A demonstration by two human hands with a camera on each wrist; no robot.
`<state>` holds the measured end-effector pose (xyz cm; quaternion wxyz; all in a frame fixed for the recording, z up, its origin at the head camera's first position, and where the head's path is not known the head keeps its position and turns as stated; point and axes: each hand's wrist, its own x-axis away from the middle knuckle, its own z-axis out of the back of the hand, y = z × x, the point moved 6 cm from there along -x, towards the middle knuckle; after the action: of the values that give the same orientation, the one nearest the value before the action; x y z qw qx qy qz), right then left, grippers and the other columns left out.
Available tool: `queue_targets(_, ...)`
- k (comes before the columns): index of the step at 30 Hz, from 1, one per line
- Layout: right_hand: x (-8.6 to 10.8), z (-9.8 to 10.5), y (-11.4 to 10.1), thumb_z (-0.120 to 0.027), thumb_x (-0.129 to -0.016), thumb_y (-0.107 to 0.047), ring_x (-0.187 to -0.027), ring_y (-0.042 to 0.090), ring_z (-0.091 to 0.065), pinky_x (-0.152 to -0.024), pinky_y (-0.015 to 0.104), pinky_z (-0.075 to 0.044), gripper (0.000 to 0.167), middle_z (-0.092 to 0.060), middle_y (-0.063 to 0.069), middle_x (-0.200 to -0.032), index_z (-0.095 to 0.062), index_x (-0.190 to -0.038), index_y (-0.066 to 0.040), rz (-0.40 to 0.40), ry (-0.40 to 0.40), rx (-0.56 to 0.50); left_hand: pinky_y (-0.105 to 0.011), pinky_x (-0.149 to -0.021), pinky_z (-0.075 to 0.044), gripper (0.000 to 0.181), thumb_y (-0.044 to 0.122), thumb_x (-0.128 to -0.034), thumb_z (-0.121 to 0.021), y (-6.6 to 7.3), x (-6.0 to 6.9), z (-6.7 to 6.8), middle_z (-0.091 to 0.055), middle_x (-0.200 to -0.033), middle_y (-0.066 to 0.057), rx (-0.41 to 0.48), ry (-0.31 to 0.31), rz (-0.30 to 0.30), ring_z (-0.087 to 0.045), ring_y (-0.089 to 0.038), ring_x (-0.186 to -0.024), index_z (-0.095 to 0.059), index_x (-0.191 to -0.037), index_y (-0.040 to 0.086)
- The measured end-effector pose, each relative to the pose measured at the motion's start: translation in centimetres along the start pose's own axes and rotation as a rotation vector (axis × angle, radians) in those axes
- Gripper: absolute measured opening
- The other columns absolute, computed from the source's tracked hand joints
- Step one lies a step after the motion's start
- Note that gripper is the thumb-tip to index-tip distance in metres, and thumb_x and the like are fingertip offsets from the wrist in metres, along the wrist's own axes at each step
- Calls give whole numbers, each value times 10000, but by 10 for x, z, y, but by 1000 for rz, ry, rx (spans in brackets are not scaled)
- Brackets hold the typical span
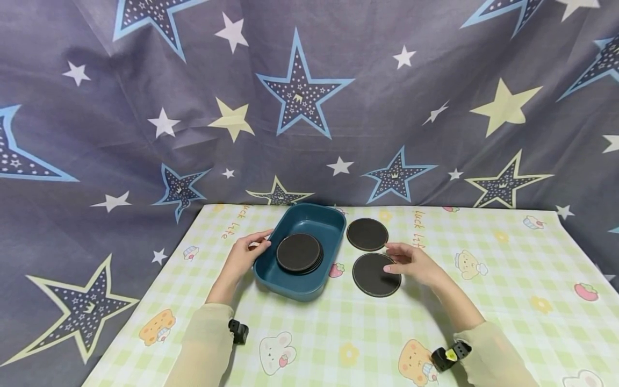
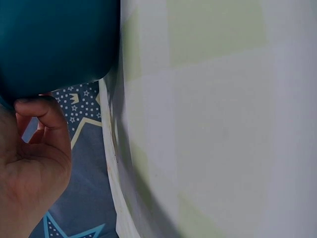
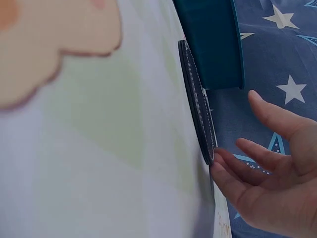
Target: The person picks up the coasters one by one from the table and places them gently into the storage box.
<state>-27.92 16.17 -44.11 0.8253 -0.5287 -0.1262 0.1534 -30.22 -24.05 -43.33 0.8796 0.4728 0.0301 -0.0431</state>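
A teal rectangular plastic basin (image 1: pixel 333 252) stands on the table, with a short stack of black round coasters (image 1: pixel 299 251) inside it. At the basin's left rim, my left hand (image 1: pixel 249 250) grips the edge; the left wrist view shows its curled fingers against the teal wall (image 2: pixel 54 44). Two more black coaster spots lie right of the basin: a far coaster (image 1: pixel 367 234) and a near coaster (image 1: pixel 369 274). My right hand (image 1: pixel 416 263) has its fingers spread over the near one's right side. In the right wrist view, fingertips touch the stitched coaster edge (image 3: pixel 198 104).
A green-checked tablecloth (image 1: pixel 309 333) with cartoon prints covers the table. Behind it hangs a dark star-patterned curtain (image 1: pixel 367 123). Small black cameras sit on both wrists, the left camera (image 1: pixel 238 332) and the right camera (image 1: pixel 450 356).
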Motion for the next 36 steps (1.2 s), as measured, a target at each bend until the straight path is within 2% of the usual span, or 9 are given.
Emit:
queue_targets(4,2,-1,1,-733,-893,-99,-1311,485,-491,-1115,544,-382,689,-476,356,-1420,-394,-1427,173,-6,-62,14,-204,-739,-476,372,223,-1000,-621,1,0,-1,-656,-1063,-139,11,-5,9,-611,-97,-798,-637,-1364,146)
queue_targets(9,4,-3,1,-757,-863,-65,-1398,528,-355,-1153,579,-293,790,-357,381,-1496,-307,-1455,204,17,-162,2,-207,-751,-483,370,219,-1001,-619,0,0,-1,-662,-1073,-142,11,-3,4,-622,-124,-827,-637,-1364,150)
queue_targets(16,7,-6,1,-802,-805,-37,-1424,550,-271,-1152,571,-233,890,-296,400,-1515,-261,-1467,213,70,-224,36,-208,-774,-488,375,230,-1003,-617,0,2,1,-658,-1071,-132,10,-4,2,-622,-131,-870,-633,-1369,151)
queue_targets(26,7,-8,2,-830,-763,-29,-1417,529,-313,-1144,546,-277,901,-339,372,-1511,-312,-1471,178,72,-198,139,-191,-769,-480,373,222,-1000,-621,0,2,1,-659,-1063,-134,13,-3,-1,-606,-111,-857,-636,-1365,142)
queue_targets(36,8,-7,0,-881,-684,-47,-1390,478,-401,-1142,581,-312,924,-452,289,-1485,-417,-1476,66,38,-121,343,-198,-770,-478,371,230,-1002,-618,0,1,-1,-657,-1064,-128,6,-7,9,-599,-115,-852,-637,-1365,158)
